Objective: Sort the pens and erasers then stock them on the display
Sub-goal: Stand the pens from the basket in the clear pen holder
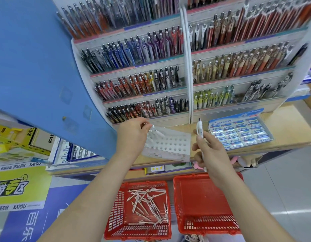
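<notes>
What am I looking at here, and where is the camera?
No machine here: a person wears a wide-angle camera on the head, so you look down along both bare arms. The left hand pinches a pale pen at the corner of a white holder with holes, on the wooden counter. The right hand grips a white pen, upright. Beside it sits a box of Pilot erasers; behind stands the pen display. On the floor, one red basket holds loose white pens; a second red basket stands beside it.
</notes>
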`<state>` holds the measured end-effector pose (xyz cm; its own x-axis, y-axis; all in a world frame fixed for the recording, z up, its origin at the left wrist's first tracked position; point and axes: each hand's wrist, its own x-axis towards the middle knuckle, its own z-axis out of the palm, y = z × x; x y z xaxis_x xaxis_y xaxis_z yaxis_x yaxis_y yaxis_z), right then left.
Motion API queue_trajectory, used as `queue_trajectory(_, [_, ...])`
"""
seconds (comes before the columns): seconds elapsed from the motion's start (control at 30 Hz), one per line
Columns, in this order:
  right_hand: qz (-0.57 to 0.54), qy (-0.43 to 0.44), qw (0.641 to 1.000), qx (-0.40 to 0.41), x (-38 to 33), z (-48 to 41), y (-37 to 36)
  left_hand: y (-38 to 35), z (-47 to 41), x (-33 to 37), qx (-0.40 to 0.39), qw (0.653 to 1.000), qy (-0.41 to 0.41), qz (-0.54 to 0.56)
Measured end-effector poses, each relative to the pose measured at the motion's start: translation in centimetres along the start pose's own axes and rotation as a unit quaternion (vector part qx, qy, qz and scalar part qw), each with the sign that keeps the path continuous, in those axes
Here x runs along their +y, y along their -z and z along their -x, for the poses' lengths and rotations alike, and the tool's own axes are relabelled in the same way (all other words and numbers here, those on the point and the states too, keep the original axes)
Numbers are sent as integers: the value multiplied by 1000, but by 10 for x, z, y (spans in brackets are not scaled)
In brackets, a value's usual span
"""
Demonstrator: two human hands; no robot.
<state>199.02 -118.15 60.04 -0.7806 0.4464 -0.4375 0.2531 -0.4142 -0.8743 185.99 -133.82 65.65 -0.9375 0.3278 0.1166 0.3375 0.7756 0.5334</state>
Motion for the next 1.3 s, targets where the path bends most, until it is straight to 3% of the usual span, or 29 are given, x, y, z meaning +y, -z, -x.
queue_trajectory(0.17, [0,-29,1000,3,7,0,1,-12,-6,-3,-15,996,-48,-68])
queue_trajectory(0.37, [4,-6,999,-31,15,-1,2,-13,-15,-1,-30,986,-90,-137])
queue_trajectory(0.53, [19,-8,999,-30,21,-4,0,-17,-15,1,-44,983,-107,-144])
queue_trajectory(1.07, [68,-11,998,-2,22,-7,-1,-40,-32,-10,-95,980,-67,-161])
queue_trajectory(1.13, [66,-7,998,-20,17,-4,0,-35,-29,-9,-79,987,-57,-131])
queue_trajectory(1.2, [59,-2,997,-56,10,0,0,-25,-18,1,-64,997,-34,-34])
queue_trajectory(1.23, [54,3,995,-78,6,2,-1,-19,-11,9,-85,995,-10,43])
queue_trajectory(1.3, [54,15,992,-115,-1,5,-3,-10,2,26,-160,960,65,220])
